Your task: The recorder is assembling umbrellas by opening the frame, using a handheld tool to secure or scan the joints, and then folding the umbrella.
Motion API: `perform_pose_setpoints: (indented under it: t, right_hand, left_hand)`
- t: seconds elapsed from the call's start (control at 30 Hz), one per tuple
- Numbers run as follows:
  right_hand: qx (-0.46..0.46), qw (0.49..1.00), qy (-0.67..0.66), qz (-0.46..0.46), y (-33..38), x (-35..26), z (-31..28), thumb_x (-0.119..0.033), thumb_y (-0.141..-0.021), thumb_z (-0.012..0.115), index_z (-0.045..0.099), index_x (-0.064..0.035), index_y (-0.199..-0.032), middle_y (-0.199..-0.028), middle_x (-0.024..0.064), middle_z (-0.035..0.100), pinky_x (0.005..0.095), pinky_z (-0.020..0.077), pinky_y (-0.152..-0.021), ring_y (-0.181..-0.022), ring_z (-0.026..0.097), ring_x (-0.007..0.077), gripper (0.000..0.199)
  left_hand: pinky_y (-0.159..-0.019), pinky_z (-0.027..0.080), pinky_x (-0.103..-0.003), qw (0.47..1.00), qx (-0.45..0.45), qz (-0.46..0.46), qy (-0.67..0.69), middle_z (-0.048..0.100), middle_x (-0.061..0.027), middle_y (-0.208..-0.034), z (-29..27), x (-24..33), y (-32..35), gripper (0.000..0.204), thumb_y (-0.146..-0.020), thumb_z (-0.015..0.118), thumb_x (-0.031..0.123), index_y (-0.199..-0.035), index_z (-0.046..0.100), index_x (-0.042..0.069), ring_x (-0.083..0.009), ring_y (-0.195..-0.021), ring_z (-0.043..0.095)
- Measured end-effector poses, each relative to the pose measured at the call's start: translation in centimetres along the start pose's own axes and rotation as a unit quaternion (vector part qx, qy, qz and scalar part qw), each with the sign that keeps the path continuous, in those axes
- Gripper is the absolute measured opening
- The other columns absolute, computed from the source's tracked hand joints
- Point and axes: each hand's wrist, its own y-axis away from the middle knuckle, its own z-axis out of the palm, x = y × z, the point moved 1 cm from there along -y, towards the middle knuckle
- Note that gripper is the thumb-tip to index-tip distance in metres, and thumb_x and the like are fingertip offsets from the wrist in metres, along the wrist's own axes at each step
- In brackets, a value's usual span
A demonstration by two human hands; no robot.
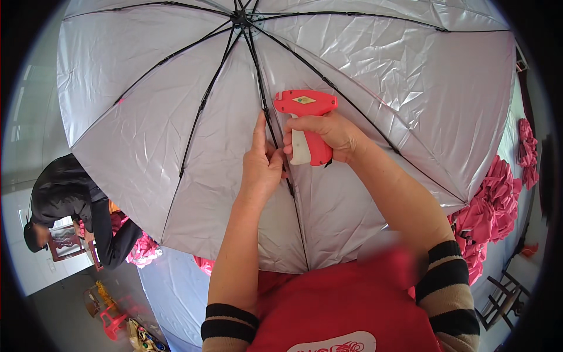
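A large open umbrella [223, 158] spreads before me, its silvery inner side and black ribs facing me. The ribs meet at a black hub [240, 19] near the top. My right hand [321, 138] is closed around the handle of a red and white tagging gun [306, 103], whose front end points left toward a rib. My left hand [262, 158] is at that black rib [263, 94], index finger stretched up along it and the other fingers bent around it. Whether a tag or thread sits at the gun's tip is too small to tell.
Crumpled pink-red umbrellas [487, 217] are heaped at the right on a pale blue cover. At the left a person in black [64, 193] bends near more pink fabric [143, 251]. A red plastic stool [111, 321] and a dark chair [503, 298] stand on the floor.
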Motion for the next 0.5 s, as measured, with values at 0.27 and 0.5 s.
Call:
perform_pose_setpoints:
  t: [0.27, 0.5]
  right_hand:
    - [0.019, 1.000, -0.009, -0.007, 0.41, -0.07, 0.02, -0.019, -0.083, 0.068, 0.062, -0.0007, -0.095, -0.086, 0.0136, 0.067, 0.0386, 0.0586, -0.067, -0.076, 0.069, 0.0253, 0.022]
    - [0.026, 0.999, -0.040, -0.019, -0.53, -0.05, 0.18, -0.018, -0.083, 0.068, 0.062, -0.0004, -0.095, -0.086, 0.0136, 0.067, 0.0383, 0.0583, -0.067, -0.076, 0.069, 0.0255, 0.022]
  left_hand:
    - [-0.051, 0.051, -0.031, 1.000, -0.006, 0.001, -0.001, 0.050, -0.0043, -0.067, -0.28, 0.28, 0.18, 0.081, -0.087, 0.050, -0.008, -0.152, 0.014, 0.027, -0.0132, -0.054, 0.053]
    - [-0.051, 0.051, -0.032, 1.000, -0.007, 0.004, -0.007, 0.051, -0.0047, -0.068, -0.20, 0.28, 0.20, 0.081, -0.088, 0.051, -0.007, -0.151, 0.014, 0.027, -0.0133, -0.055, 0.054]
